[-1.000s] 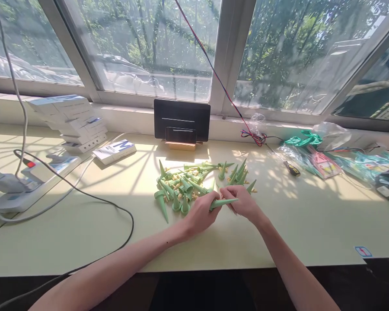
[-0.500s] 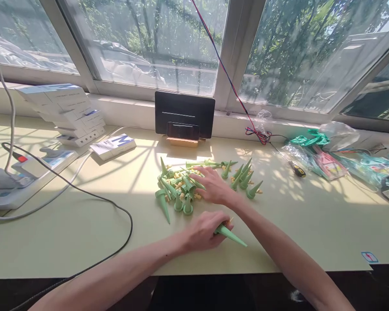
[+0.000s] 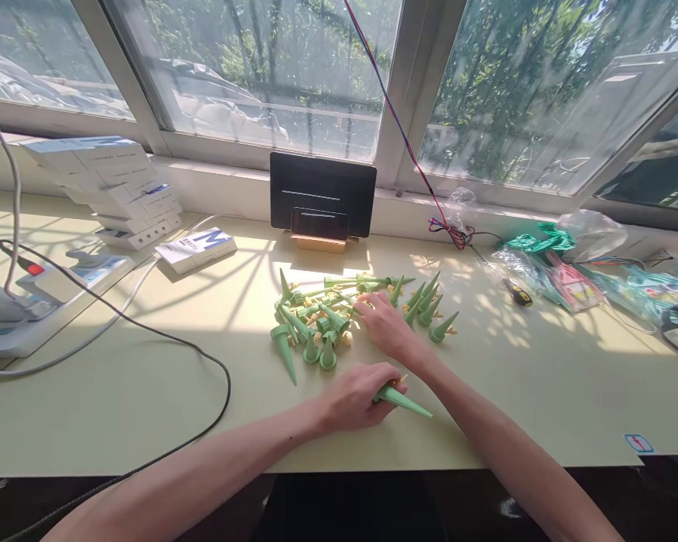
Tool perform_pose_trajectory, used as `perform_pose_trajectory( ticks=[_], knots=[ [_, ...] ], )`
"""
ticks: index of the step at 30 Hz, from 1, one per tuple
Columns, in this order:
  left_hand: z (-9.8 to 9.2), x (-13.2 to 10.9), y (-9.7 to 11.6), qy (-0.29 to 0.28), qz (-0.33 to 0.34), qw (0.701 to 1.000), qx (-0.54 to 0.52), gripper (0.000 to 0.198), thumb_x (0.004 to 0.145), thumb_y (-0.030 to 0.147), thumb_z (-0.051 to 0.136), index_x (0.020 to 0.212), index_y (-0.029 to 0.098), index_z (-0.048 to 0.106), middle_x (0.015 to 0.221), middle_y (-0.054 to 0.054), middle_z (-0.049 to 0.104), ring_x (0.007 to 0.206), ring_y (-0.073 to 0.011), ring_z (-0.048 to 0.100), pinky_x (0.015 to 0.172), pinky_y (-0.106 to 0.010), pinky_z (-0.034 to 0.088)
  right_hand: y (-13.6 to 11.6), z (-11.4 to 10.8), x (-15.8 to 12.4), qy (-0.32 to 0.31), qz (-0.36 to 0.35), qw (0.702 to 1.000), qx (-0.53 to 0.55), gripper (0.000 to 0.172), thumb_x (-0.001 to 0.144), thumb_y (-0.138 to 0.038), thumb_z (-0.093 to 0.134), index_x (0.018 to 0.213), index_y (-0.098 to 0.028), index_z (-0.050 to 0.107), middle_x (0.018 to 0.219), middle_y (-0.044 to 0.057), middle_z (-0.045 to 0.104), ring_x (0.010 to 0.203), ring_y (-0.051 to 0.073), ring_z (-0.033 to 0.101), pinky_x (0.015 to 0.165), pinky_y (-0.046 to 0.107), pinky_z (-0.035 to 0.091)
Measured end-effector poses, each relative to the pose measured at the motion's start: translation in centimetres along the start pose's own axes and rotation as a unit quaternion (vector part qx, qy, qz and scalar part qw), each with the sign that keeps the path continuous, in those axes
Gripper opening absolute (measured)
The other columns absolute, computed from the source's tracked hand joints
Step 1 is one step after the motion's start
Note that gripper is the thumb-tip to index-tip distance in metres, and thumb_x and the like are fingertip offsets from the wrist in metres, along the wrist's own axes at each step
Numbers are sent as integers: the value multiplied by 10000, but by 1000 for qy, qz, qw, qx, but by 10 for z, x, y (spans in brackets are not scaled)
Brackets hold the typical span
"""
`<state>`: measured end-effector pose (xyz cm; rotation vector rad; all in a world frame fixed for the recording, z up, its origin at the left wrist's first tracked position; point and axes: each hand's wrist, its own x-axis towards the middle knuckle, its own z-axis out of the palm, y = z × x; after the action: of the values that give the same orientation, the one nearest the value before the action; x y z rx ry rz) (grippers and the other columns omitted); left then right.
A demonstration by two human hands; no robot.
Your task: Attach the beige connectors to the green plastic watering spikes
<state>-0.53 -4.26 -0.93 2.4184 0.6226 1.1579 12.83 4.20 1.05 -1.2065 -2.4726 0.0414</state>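
Observation:
My left hand is closed around a green plastic watering spike near the table's front edge. The spike's tip points right, and a small yellow piece shows by the fingers. Farther back, my right hand is at the right side of a pile of green spikes with yellow valves. Its fingers are pinched on a green watering spike, partly hidden by the fingers and the pile. Two spikes stand tip up at the pile's front. Several more spikes stand to the right of my right hand.
A black tablet and a phone lean on a wooden stand by the window. White boxes, a power strip and a black cable lie left. Plastic bags and a yellow-black tool lie right.
My right hand has drawn back to the right from over the pile, its spread fingers closing into a pinch. The left hand keeps its spike in nearly the same place.

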Motion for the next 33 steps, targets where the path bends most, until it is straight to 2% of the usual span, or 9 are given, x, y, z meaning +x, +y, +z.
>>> perform_pose_trajectory(
  ticks=[6, 10, 14, 17, 22, 28, 33],
  knots=[
    [1, 0, 0, 1, -4, 1000, -3, 110, 948, 209, 474, 848, 189, 515, 657, 19, 602, 532, -100, 513, 528, -221, 365, -3, 2, 2, 22, 32, 999, 8, 409, 889, -2, 484, 1261, -145, 575, 1227, 136, 574, 1115, 272, 465, 928, 389, 471],
    [0, 0, 0, -4, -9, 1000, -22, 85, 933, 187, 485, 855, 188, 520, 664, 19, 605, 543, -103, 519, 538, -218, 375, -8, -3, 3, 38, 9, 999, 3, 447, 872, 26, 460, 1259, -152, 593, 1243, 148, 561, 1142, 284, 459, 923, 395, 469],
    [-1, -1, -2, -16, -2, 999, -41, 62, 882, 130, 500, 879, 189, 520, 699, 21, 621, 569, -104, 530, 554, -218, 384, -16, -9, 3, 59, -26, 997, 29, 331, 944, -69, 446, 1206, -148, 631, 1229, 141, 570, 1131, 270, 454, 946, 397, 451],
    [-1, -2, -3, -29, 0, 999, -38, 83, 865, 126, 493, 901, 194, 523, 725, 19, 631, 591, -108, 547, 575, -222, 396, -21, -9, 4, 21, -64, 998, 11, 320, 957, -105, 460, 1199, -190, 651, 1300, 137, 533, 1186, 283, 412, 982, 431, 409],
    [0, -2, -3, -37, -9, 999, -40, 72, 865, 142, 479, 886, 194, 524, 709, 13, 626, 583, -116, 546, 577, -228, 402, -23, -5, 8, -54, -73, 995, -51, 498, 892, -42, 482, 1327, -258, 592, 1476, 154, 358, 1295, 331, 317, 998, 494, 346],
    [1, -3, -4, -60, -13, 997, -41, 92, 842, 133, 490, 903, 193, 522, 729, 4, 642, 602, -125, 568, 579, -231, 391, -20, -6, 3, -51, -54, 997, -37, 387, 838, -7, 505, 1108, -207, 697, 1440, 144, 404, 1292, 326, 314, 1006, 481, 343],
    [-2, -2, -2, -61, -17, 997, -47, 101, 837, 118, 482, 896, 192, 515, 725, 9, 628, 610, -123, 561, 592, -228, 391, -21, -7, 2, -43, -43, 998, -32, 333, 855, -13, 481, 1030, -176, 713, 1399, 152, 442, 1265, 321, 331, 993, 469, 363]
  ],
)
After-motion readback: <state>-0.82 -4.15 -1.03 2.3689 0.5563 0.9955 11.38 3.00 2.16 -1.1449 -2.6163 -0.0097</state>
